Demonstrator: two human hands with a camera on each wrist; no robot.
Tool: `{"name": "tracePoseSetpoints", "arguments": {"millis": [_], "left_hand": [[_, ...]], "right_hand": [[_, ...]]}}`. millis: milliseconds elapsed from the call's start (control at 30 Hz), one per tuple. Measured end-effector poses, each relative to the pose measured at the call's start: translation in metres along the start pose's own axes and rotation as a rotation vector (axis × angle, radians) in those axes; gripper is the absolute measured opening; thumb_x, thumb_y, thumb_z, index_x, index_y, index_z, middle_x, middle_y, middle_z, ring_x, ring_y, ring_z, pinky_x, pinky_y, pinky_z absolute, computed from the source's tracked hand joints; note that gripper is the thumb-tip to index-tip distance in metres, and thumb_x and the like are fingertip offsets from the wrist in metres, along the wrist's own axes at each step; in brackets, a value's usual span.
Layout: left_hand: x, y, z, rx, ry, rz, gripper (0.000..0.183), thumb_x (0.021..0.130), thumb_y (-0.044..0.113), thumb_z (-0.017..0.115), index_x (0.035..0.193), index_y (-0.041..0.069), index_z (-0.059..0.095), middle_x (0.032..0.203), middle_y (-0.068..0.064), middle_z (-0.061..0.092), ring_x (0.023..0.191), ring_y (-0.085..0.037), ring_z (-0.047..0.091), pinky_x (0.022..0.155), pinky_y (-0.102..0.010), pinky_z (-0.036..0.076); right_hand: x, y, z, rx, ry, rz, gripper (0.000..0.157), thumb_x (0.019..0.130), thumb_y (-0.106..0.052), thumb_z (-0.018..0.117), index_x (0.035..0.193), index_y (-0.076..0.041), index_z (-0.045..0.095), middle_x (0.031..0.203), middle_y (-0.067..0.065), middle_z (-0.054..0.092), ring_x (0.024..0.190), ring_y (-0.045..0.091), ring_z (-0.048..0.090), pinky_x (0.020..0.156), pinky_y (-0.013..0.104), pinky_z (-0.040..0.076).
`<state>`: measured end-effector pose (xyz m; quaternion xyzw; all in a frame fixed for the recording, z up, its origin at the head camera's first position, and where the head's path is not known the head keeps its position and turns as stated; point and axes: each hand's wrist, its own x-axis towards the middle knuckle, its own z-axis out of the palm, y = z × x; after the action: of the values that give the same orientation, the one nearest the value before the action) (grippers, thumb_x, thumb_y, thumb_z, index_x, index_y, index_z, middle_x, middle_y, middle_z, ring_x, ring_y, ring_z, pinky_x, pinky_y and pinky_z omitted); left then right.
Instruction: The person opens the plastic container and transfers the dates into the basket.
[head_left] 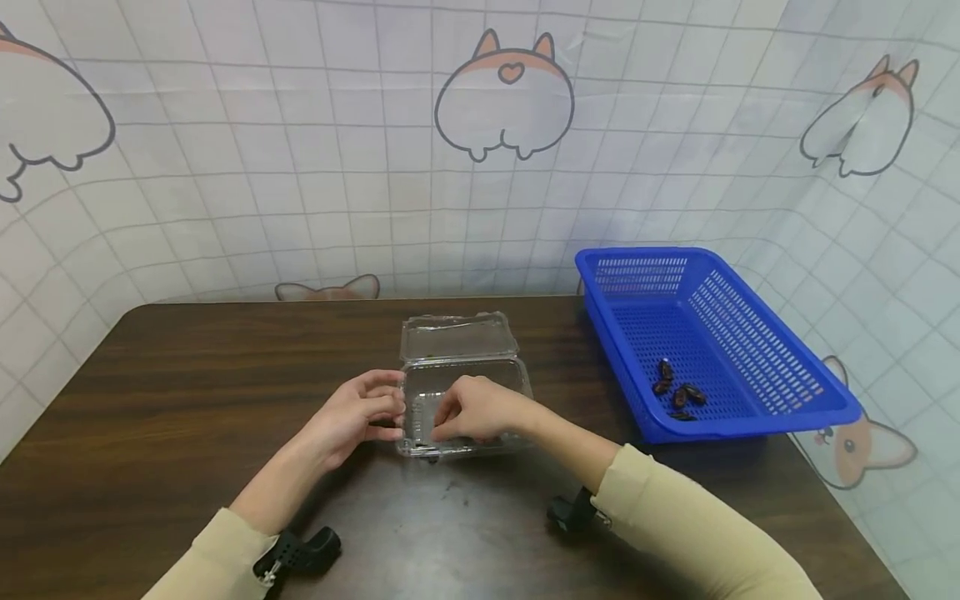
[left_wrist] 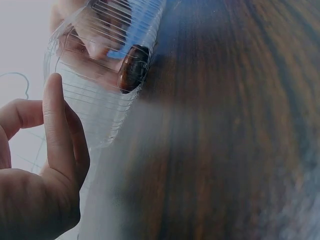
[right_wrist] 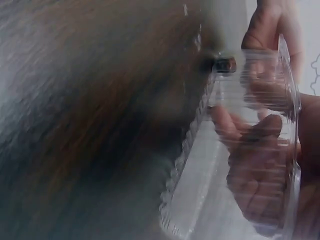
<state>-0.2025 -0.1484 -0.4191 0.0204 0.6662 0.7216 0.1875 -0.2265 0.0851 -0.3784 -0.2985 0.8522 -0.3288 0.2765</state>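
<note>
A clear plastic clamshell container [head_left: 465,375] lies on the table with its lid folded back. My left hand [head_left: 363,412] rests its extended fingertips against the container's left side. My right hand [head_left: 480,410] reaches down inside, its fingers bent and thumb apart from the index finger. Through the clear wall in the left wrist view, a glossy brown date [left_wrist: 134,69] sits low in one corner, right at a right-hand fingertip. The same date [right_wrist: 226,65] shows beyond the fingers in the right wrist view. I cannot tell whether the right fingers hold anything.
To the right stands a blue perforated plastic basket [head_left: 720,428], with several dates [head_left: 692,393] in its near part. The dark wood-grain table [head_left: 187,400] meets a white gridded cloth [head_left: 360,200] with cartoon animals at the back and right.
</note>
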Motion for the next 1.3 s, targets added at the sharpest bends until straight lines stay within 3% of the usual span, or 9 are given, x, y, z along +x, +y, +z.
{"name": "tracePoseSetpoints", "arguments": {"millis": [233, 467, 667, 1133, 1300], "left_hand": [[0.002, 0.002, 0.000, -0.004, -0.007, 0.008, 0.057, 0.093, -0.002, 0.059, 0.146, -0.006, 0.039, 0.102, -0.008, 0.056, 0.082, -0.019, 0.062, 0.073, -0.034, 0.062], [0.002, 0.002, 0.000, -0.013, -0.005, 0.011, 0.057, 0.093, -0.003, 0.058, 0.147, -0.006, 0.038, 0.101, -0.008, 0.057, 0.081, -0.019, 0.061, 0.073, -0.034, 0.063], [0.001, 0.001, -0.002, -0.014, -0.020, 0.017, 0.057, 0.094, -0.002, 0.058, 0.146, -0.006, 0.037, 0.103, -0.009, 0.056, 0.082, -0.019, 0.061, 0.073, -0.033, 0.062], [0.001, 0.004, -0.001, 0.005, -0.031, 0.017, 0.056, 0.094, -0.001, 0.058, 0.147, -0.005, 0.038, 0.102, -0.008, 0.057, 0.082, -0.018, 0.061, 0.072, -0.032, 0.062], [-0.001, 0.004, -0.001, 0.004, -0.022, 0.000, 0.058, 0.094, -0.001, 0.058, 0.147, -0.006, 0.037, 0.103, -0.008, 0.056, 0.083, -0.018, 0.061, 0.072, -0.032, 0.062]], "right_hand": [[0.009, -0.001, 0.006, -0.002, -0.020, -0.002, 0.013, 0.092, -0.019, 0.078, 0.095, -0.007, 0.078, 0.072, -0.004, 0.070, 0.047, 0.007, 0.047, 0.045, 0.020, 0.042], [0.016, -0.005, 0.009, -0.076, -0.033, -0.040, 0.008, 0.092, -0.018, 0.078, 0.090, -0.010, 0.079, 0.074, -0.008, 0.070, 0.063, 0.005, 0.058, 0.058, 0.020, 0.048], [0.021, -0.006, 0.012, -0.085, -0.049, -0.044, 0.004, 0.092, -0.011, 0.078, 0.089, -0.009, 0.080, 0.075, -0.007, 0.071, 0.065, 0.005, 0.059, 0.060, 0.020, 0.050], [0.019, -0.007, 0.010, -0.103, -0.052, -0.021, 0.007, 0.091, -0.004, 0.071, 0.090, -0.010, 0.074, 0.077, -0.005, 0.066, 0.069, 0.008, 0.056, 0.063, 0.022, 0.047], [0.015, -0.008, 0.008, -0.084, -0.035, -0.016, 0.002, 0.091, -0.010, 0.074, 0.093, -0.008, 0.074, 0.079, -0.006, 0.068, 0.072, 0.009, 0.059, 0.066, 0.024, 0.050]]}}
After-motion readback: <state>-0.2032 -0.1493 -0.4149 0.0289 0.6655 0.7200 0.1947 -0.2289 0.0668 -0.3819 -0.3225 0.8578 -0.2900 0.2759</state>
